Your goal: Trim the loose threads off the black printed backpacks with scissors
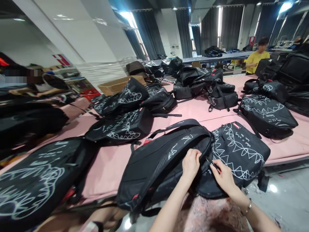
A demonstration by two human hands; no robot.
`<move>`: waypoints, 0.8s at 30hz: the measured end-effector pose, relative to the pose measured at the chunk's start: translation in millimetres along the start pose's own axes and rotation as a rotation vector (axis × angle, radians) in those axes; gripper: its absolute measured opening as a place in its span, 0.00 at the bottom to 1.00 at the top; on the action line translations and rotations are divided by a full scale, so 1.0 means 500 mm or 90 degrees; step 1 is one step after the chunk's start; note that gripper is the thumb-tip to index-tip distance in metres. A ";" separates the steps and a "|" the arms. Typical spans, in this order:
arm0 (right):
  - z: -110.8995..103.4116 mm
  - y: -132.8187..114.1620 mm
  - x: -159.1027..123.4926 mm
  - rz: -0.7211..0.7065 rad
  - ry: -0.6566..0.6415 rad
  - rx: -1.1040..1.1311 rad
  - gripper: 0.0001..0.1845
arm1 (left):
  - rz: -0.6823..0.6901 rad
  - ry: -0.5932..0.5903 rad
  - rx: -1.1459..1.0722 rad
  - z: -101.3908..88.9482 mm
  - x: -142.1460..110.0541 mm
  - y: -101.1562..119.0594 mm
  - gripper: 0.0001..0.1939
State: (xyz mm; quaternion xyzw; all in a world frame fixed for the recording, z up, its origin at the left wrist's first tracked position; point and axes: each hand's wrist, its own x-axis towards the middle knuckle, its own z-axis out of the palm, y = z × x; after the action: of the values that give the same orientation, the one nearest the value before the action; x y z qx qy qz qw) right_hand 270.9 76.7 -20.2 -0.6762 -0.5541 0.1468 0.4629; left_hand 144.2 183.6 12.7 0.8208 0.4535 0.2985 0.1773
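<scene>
A black backpack (pixel 147 167) lies on the pink-topped table in front of me, its padded back and shoulder straps upward. Against its right side is a black panel with white scribbles and lettering (pixel 243 148); whether it belongs to the same backpack I cannot tell. My left hand (pixel 191 163) is closed in a pinch at the backpack's right edge, and what lies between the fingertips is too small to make out. Just to the right, my right hand (pixel 223 175) grips small black thread snips (pixel 213 165), their tip pointing toward the left hand.
More scribbled black backpacks lie at the left (pixel 48 174), beyond (pixel 120 125) and at the right (pixel 267 112) on the pink tabletop (pixel 103 170). A cardboard box (pixel 113 85) stands behind. A person in yellow (pixel 256 61) is far right; other people are at left.
</scene>
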 end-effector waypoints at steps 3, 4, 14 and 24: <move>0.005 0.000 0.016 -0.037 -0.017 -0.039 0.12 | -0.036 0.008 -0.011 0.008 0.000 -0.007 0.09; 0.006 0.000 0.020 -0.040 -0.023 -0.056 0.11 | -0.047 0.007 -0.017 0.010 0.001 -0.009 0.09; 0.003 -0.008 0.042 -0.083 -0.072 -0.091 0.10 | -0.080 0.004 -0.063 0.019 0.010 -0.019 0.09; -0.002 0.045 0.031 0.148 0.120 0.218 0.14 | 0.159 -0.044 0.005 -0.009 0.011 0.024 0.08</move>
State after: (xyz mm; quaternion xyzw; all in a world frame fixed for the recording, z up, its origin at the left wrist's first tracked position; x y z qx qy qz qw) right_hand 290.8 91.0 -32.6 -0.6576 -0.3939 0.2274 0.6006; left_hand 151.0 182.1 24.7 0.8814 0.3425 0.2880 0.1511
